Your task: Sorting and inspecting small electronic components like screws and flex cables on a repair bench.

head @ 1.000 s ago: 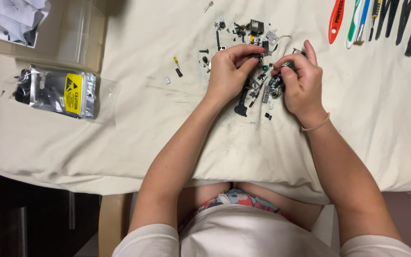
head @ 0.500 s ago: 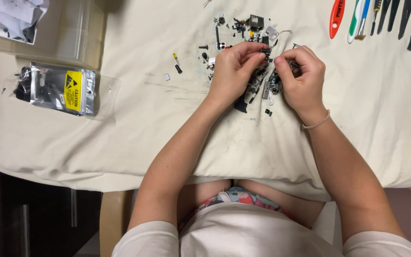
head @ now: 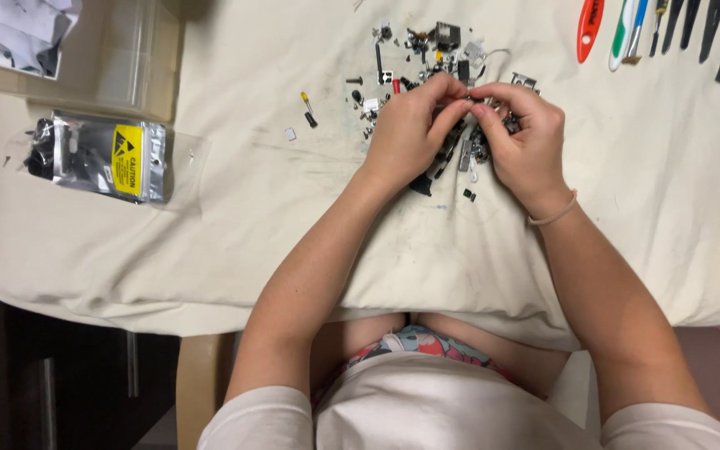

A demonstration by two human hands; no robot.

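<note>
2 hands (head: 468,133) pinching small parts (head: 460,146), table cloth (head: 235,242)

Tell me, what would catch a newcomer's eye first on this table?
Probably the two hands at top centre: the left hand and right hand meet fingertip to fingertip over a scatter of small dark parts on a cream cloth. Next, the silvery bag with a yellow label at left, and a row of tools top right.

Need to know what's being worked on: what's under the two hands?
Under the left hand and right hand lies a pile of small dark parts on the cream cloth. What the fingertips pinch is covered.
</note>
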